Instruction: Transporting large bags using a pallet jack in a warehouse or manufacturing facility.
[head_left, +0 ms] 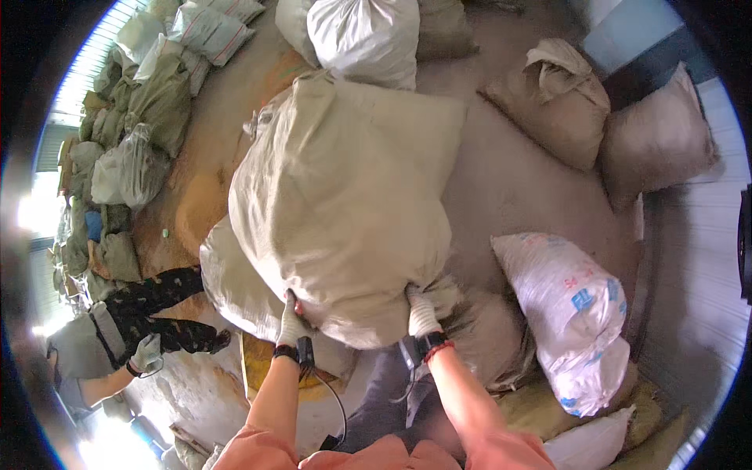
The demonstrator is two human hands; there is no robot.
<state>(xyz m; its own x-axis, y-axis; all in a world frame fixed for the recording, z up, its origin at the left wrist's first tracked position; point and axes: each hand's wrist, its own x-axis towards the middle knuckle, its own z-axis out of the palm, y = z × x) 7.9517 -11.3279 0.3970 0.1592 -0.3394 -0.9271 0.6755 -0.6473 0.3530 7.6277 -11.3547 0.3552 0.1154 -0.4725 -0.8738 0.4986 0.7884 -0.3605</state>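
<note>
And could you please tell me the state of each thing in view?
Large cream sack: bulging, held at near edge
White sack beyond it: bulging, top gathered
Left grip: gloved, grasping the large cream sack
Right grip: gloved, grasping it too
Upper-right brown sack: bulging, top folded over
Printed white sack: bulging, creased
Co-worker's hand: gloved

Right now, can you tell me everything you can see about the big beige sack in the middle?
The big beige sack looks like woven cloth, plump and bulging, with soft creases and a pointed corner at the far right. What fills it is hidden. It sits in front of the person, whose gloved left hand and right hand grip its near edge, fingers partly hidden. It partly covers a paler sack at its near left.
</note>
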